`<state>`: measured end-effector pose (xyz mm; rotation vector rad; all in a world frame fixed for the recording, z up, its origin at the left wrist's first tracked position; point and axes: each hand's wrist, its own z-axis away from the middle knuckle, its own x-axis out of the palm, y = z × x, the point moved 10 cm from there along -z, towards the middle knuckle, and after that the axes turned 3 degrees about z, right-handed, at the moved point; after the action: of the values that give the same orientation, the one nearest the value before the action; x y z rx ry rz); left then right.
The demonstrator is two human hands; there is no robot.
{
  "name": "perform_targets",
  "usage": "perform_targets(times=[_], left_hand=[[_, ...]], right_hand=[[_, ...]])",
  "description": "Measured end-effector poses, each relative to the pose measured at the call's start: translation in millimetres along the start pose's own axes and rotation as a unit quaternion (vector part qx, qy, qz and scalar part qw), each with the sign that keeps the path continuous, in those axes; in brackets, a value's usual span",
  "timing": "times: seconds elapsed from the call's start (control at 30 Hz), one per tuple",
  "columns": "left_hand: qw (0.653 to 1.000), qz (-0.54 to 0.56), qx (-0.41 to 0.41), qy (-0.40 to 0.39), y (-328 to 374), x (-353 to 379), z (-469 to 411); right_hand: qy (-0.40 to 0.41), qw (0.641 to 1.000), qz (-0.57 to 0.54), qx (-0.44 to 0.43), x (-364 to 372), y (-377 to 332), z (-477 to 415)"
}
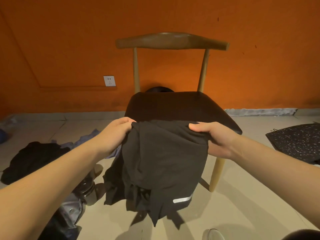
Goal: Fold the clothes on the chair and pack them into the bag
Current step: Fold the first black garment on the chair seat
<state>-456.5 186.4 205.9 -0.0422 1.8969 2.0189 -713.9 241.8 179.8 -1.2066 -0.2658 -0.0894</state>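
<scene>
Counted in the orange-walled room: one chair (171, 40), one black garment (164, 161), two hands, a left hand (116, 134) and a right hand (214, 137), one black heap (32, 158), one blue cloth (86, 138), one socket (109, 81), one speckled mat (297, 141), one shoe (213, 234).

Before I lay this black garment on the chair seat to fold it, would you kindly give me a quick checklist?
1. Grip of the left hand on the black garment at its top edge: ok.
2. Grip of the right hand on the opposite top corner: ok.
3. Room on the chair seat: ok, no other clothes on it.
4. Garment hanging smooth: not ok, its lower part is bunched.
5. Open bag in reach: cannot tell, none plainly visible.
</scene>
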Motion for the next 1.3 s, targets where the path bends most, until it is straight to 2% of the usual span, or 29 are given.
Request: perform_targets(times=[0.07, 0.2, 0.3, 0.4, 0.47, 0.63, 0.77, 0.8, 0.9, 0.97, 1.13, 1.2, 1.3], left_hand=[[0.997, -0.068, 0.038, 0.009, 6.0, -8.9, -2.7], [0.977, -0.189, 0.089, 0.038, 9.5, -37.4, -6.1], [0.962, -0.267, 0.056, 0.028, -12.0, -57.2, -13.8], [0.918, -0.396, -0.01, -0.019, -39.4, -56.2, -17.5], [0.905, -0.424, -0.018, -0.042, -45.1, -44.3, -16.1], [0.953, -0.281, 0.094, -0.064, 3.9, 12.0, -2.2], [0.966, -0.192, 0.112, -0.135, 33.6, 67.9, 21.0], [0.963, -0.197, 0.126, -0.133, 35.8, 75.3, 22.8], [0.963, -0.207, 0.161, -0.066, 40.9, 70.3, 18.9], [0.967, -0.193, 0.16, -0.048, 38.8, 66.8, 15.3], [0.963, -0.217, 0.157, -0.039, 36.9, 70.6, 15.1], [0.969, -0.19, 0.154, -0.04, 39.6, 66.7, 14.7], [0.978, -0.126, 0.156, -0.056, 47.8, 61.4, 17.2]], right_hand=[[0.014, 1.0, 0.011, -0.014, -3.2, -4.8, -0.4], [0.07, 0.996, -0.044, -0.033, -23.3, -14.1, 0.4], [0.135, 0.99, 0.001, -0.04, -42.1, -19.7, 2.1], [0.143, 0.988, 0.022, -0.048, -38.4, -23.1, 2.6], [0.137, 0.989, 0.028, -0.05, -29.8, -23.4, 2.8], [0.082, 0.992, 0.087, -0.048, 11.2, -18.0, -1.5], [0.02, 0.986, 0.155, -0.06, 50.7, -11.7, -2.8], [0.009, 0.984, 0.162, -0.066, 57.5, -12.0, -2.2], [-0.01, 0.984, 0.16, -0.077, 65.7, -14.3, 1.1], [0.009, 0.977, 0.192, -0.089, 62.7, -17.4, 5.5], [0.15, 0.947, 0.254, -0.13, 28.1, -16.2, 7.0], [0.159, 0.927, 0.329, -0.087, 12.2, 3.6, -1.1], [0.11, 0.898, 0.421, 0.061, -7.7, 63.7, -12.0]])
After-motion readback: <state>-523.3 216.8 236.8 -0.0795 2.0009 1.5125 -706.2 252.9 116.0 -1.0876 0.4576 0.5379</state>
